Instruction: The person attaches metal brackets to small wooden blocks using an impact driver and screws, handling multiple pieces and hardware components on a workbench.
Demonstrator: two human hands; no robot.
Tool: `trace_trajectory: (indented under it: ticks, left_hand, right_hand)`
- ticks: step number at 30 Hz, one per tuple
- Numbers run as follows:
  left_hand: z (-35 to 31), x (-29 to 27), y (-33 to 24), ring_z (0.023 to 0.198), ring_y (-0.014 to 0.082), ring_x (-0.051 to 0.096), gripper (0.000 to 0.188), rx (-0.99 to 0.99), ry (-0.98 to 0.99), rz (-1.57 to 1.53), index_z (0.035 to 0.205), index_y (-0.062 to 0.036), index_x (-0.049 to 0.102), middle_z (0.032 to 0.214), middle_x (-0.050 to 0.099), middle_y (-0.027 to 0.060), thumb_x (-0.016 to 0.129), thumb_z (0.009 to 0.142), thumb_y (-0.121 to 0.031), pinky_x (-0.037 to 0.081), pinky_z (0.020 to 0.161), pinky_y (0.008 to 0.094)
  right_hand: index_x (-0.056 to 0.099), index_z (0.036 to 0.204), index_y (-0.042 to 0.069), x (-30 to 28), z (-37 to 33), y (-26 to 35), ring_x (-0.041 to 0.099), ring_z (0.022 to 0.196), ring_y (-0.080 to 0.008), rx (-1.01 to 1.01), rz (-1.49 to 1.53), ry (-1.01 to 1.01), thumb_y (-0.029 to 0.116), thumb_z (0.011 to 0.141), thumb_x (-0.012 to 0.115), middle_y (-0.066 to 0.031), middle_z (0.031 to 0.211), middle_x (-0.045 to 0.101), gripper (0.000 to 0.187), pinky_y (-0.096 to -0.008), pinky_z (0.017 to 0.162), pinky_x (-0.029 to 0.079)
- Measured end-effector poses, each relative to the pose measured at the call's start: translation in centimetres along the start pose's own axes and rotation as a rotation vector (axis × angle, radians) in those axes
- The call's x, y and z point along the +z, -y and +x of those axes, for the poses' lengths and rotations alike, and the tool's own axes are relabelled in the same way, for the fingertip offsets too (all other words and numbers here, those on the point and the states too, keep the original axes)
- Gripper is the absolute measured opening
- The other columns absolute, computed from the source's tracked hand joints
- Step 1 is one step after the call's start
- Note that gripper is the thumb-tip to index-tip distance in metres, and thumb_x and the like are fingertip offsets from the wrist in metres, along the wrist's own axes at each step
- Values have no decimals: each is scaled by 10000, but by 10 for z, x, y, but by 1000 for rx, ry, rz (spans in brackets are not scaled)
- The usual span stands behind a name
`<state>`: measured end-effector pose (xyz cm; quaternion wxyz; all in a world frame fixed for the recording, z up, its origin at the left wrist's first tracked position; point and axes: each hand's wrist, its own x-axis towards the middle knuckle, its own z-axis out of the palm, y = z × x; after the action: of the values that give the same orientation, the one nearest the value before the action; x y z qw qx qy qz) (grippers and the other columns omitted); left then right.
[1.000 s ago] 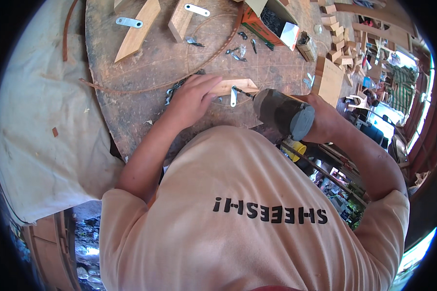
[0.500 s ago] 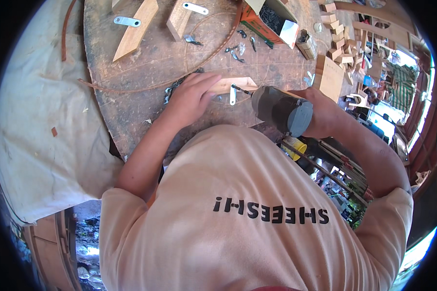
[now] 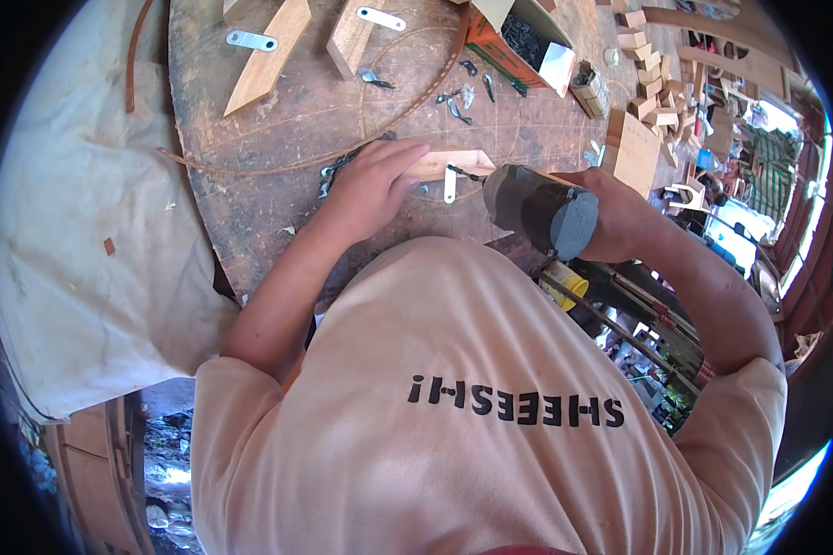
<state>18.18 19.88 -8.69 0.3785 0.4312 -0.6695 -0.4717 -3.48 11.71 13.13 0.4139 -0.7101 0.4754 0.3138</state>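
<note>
My left hand (image 3: 372, 190) grips the left part of a short wooden piece (image 3: 463, 162) with an angled end, holding it against the worktable. A small pale metal plate (image 3: 450, 188) with rounded ends sits at the wood's near side and juts toward me. In my right hand (image 3: 611, 217) is a cordless drill (image 3: 535, 211) with a dark grey body, lying sideways. Its bit points left and its tip meets the plate's far end; whether a screw is there is too small to tell. The drill body hides most of my right fingers.
Two more wooden pieces (image 3: 273, 55) (image 3: 350, 42) with metal plates lie at the far left of the worktable (image 3: 278, 203). Beyond are an open box of dark screws (image 3: 523, 42), small dark scraps (image 3: 453, 106) and a thin curved strip (image 3: 435, 83). Stacked wood blocks (image 3: 652, 83) stand at far right.
The whole view has shifted slightly. My hands, the drill, the plate and the wooden piece keep the same arrangement.
</note>
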Motion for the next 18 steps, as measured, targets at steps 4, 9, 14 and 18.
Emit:
trace_trajectory:
  ticks: [4, 9, 14, 18]
  left_hand:
    - [1, -1, 0, 1129, 345, 521, 420, 10, -1, 2, 1240, -28, 552, 1237, 567, 159, 595, 822, -29, 416, 982, 402]
    - [2, -3, -2, 1139, 342, 519, 410, -5, 3, 4, 1240, -32, 554, 1241, 565, 158, 592, 831, -33, 413, 988, 395]
    - [2, -3, -3, 1148, 336, 518, 406, -7, 14, 5, 1245, -38, 555, 1244, 566, 156, 588, 840, -35, 411, 993, 392]
    - [1, 0, -2, 1124, 333, 526, 407, -8, -3, 11, 1222, -32, 561, 1231, 574, 144, 594, 817, -29, 419, 979, 398]
  right_hand:
    - [631, 1034, 59, 0, 2, -4, 666, 826, -322, -38, -27, -5, 252, 611, 781, -146, 877, 681, 489, -394, 765, 533]
    - [633, 1022, 64, -3, 3, -6, 661, 839, -336, -103, -97, -51, 240, 597, 786, -155, 884, 680, 485, -407, 767, 530]
    - [634, 1002, 54, -2, 2, -6, 658, 848, -337, -55, -54, -8, 206, 631, 763, -150, 877, 681, 422, -412, 766, 526]
    - [641, 982, 50, -12, 2, 8, 658, 857, -330, 0, -13, 45, 187, 658, 748, -146, 887, 684, 367, -404, 772, 527]
